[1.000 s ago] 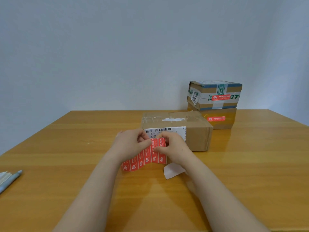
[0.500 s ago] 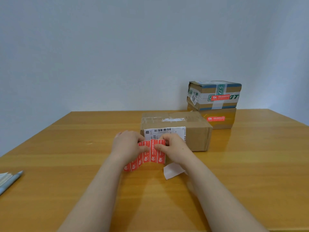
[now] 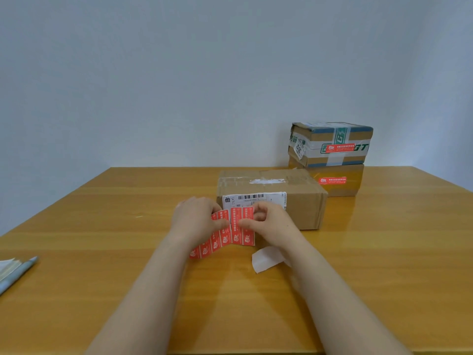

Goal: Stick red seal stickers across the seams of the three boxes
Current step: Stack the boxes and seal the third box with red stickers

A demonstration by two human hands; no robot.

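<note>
A strip of red seal stickers hangs between my hands just in front of a plain cardboard box with a white shipping label. My left hand pinches the strip's upper left part. My right hand pinches its right end, thumb on the front. A small gap shows in the strip between my thumbs. Behind on the right, a taped box sits on a brown box; each bears a red seal sticker on its front.
A white scrap of backing paper lies on the wooden table under my right wrist. A pen and some paper lie at the left edge. A pale wall stands behind the table.
My hands have lowered slightly with the strip, and my thumbs have shifted closer to its middle. The boxes have stayed where they were.
</note>
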